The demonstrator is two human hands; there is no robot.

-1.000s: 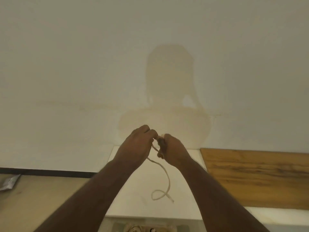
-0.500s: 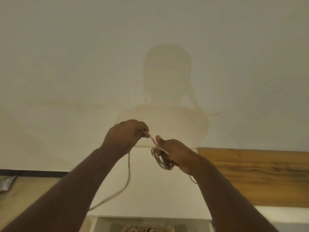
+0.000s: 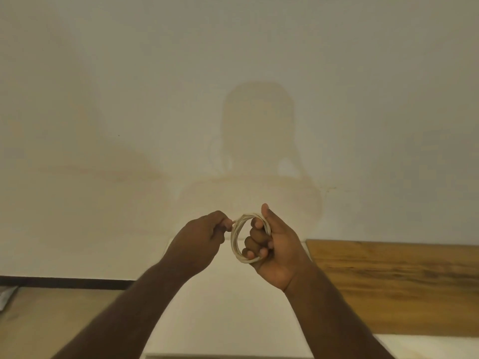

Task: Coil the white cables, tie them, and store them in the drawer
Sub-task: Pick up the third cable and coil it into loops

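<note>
A white cable (image 3: 237, 239) is wound into a small round coil of several loops, held up in front of the wall. My right hand (image 3: 272, 244) grips the coil's right side, fingers curled through the loops and thumb pointing up. My left hand (image 3: 199, 239) pinches the cable's end at the coil's upper left edge. No loose length hangs below. The drawer shows only as a thin dark edge (image 3: 223, 356) at the bottom of the frame.
A white cabinet top (image 3: 228, 314) lies under my arms. A wooden board (image 3: 394, 286) sits to the right against the pale wall. At the left are a beige floor with a dark skirting strip (image 3: 64, 283) and a grey packet (image 3: 6, 296).
The long loose cable that hung from my left hand is now wound onto the coil. My left hand has come back close to the coil, and my right hand has turned palm toward me.
</note>
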